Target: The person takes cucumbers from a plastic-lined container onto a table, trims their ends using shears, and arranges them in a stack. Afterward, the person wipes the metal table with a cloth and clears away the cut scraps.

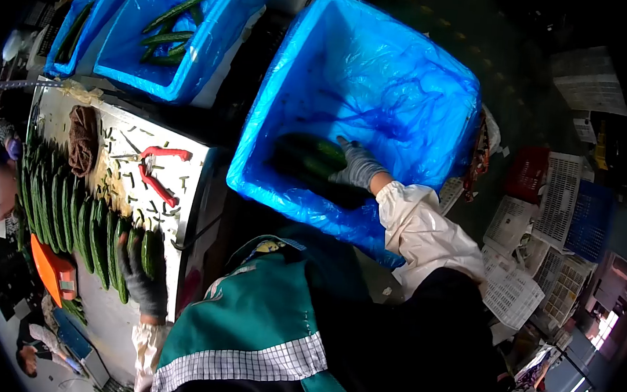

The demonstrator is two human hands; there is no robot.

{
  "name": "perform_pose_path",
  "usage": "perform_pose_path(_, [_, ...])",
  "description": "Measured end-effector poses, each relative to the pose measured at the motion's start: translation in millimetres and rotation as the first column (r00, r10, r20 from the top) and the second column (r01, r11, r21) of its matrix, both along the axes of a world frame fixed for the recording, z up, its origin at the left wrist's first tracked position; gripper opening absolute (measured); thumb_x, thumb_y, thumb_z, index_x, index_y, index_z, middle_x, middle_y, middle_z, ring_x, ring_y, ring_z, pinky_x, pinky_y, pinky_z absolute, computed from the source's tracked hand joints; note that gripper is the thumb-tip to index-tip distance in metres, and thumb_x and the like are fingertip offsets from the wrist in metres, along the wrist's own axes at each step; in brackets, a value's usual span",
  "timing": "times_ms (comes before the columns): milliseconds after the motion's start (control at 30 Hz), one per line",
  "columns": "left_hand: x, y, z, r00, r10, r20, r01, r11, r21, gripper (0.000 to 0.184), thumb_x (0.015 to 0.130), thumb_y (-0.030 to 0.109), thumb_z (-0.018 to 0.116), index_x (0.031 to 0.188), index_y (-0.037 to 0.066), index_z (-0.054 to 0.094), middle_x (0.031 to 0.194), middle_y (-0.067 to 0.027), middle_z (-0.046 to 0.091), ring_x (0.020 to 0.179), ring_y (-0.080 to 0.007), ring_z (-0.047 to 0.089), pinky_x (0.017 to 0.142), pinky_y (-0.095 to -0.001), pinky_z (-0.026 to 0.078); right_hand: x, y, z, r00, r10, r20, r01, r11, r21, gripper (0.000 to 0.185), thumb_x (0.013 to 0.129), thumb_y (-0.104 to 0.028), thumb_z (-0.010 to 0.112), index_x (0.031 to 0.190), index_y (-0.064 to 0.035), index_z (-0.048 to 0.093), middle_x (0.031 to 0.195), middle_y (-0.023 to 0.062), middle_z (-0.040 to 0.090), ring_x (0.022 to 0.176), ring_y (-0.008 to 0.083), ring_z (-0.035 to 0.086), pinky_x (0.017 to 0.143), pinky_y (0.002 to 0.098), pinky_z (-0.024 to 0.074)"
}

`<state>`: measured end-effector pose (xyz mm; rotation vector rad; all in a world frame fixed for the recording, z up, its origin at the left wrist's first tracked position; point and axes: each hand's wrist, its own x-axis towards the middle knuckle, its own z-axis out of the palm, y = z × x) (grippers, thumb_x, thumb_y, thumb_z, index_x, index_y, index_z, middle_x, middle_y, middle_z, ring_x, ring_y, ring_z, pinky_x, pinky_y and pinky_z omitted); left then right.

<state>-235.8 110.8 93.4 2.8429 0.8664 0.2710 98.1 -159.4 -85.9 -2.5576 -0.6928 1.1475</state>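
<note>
My left hand, in a dark grey glove, lies at the near right end of a row of cucumbers on the metal table. Its fingers are stretched out over them, and one cucumber lies just to their right. My right hand, in a light grey glove, is down inside a large blue-lined bin. Its thumb and fingers are around the ends of some dark cucumbers at the bottom. Shadow hides part of these cucumbers and some fingertips.
Red-handled pruning shears, a brown cloth and stem scraps lie on the table. An orange object is beyond the row. Two smaller blue-lined bins hold cucumbers. Plastic crates stand right; other people are farther off.
</note>
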Motion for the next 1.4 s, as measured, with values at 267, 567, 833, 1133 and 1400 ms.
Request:
perform_pose_path(267, [214, -77, -34, 0.738, -0.671, -0.072, 0.608, 0.708, -0.36, 0.057, 0.067, 0.011, 0.065, 0.12, 0.006, 0.044, 0.118, -0.0159, 0.047, 0.11, -0.0336, 0.045, 0.089, -0.0373, 0.04, -9, -7, -8, 0.994, -0.016, -0.107, -0.006, 0.978, -0.208, 0.099, 0.062, -0.045, 0.071, 0.136, -0.009, 0.016, 0.131, 0.0258, 0.032, 0.121, 0.0392, 0.032, 0.097, 0.0413, 0.034])
perform_pose_path(567, [328, -130, -179, 0.216, -0.833, -0.51, 0.789, 0.456, -0.412, 0.066, 0.07, 0.032, 0.063, 0.127, 0.01, 0.037, 0.124, -0.0168, 0.044, 0.113, -0.0309, 0.044, 0.096, -0.0404, 0.033, -87, -81, -69, 0.062, -0.69, -0.721, 0.918, 0.324, -0.23, 0.049, 0.076, -0.031, 0.064, 0.11, -0.0003, 0.047, 0.093, 0.0161, 0.056, 0.084, 0.0296, 0.054, 0.069, 0.0393, 0.0486])
perform_pose_path(833, [338, -145, -209, 0.237, -0.786, -0.571, 0.587, 0.584, -0.56, 0.065, 0.066, 0.057, 0.06, 0.109, 0.009, 0.056, 0.111, -0.0201, 0.051, 0.106, -0.0337, 0.048, 0.09, -0.0424, 0.039, -80, -74, -12, -0.927, -0.106, -0.359, 0.365, -0.476, -0.8, 0.046, 0.079, -0.023, 0.059, 0.116, -0.0063, 0.037, 0.114, 0.0179, 0.039, 0.098, 0.0378, 0.044, 0.084, 0.0518, 0.0417])
perform_pose_path(1133, [350, -145, -212, 0.191, -0.81, -0.554, 0.508, 0.565, -0.651, 0.065, 0.063, 0.055, 0.064, 0.107, 0.008, 0.056, 0.111, -0.0193, 0.053, 0.103, -0.0325, 0.051, 0.088, -0.0416, 0.041, -51, -47, 13, -0.81, -0.488, -0.327, 0.555, -0.455, -0.696, 0.048, 0.078, -0.026, 0.058, 0.118, -0.0095, 0.04, 0.113, 0.0176, 0.046, 0.096, 0.0342, 0.049, 0.078, 0.0457, 0.0444])
perform_pose_path(1400, [340, -134, -228, 0.234, -0.852, -0.469, 0.568, 0.511, -0.645, 0.049, 0.069, 0.045, 0.062, 0.099, 0.007, 0.058, 0.098, -0.0186, 0.057, 0.093, -0.0343, 0.054, 0.081, -0.0432, 0.043, -98, -65, -86, -0.743, -0.285, -0.605, 0.639, -0.571, -0.516, 0.043, 0.076, -0.035, 0.062, 0.113, -0.0162, 0.049, 0.112, 0.0114, 0.052, 0.1, 0.0283, 0.047, 0.084, 0.0467, 0.0421])
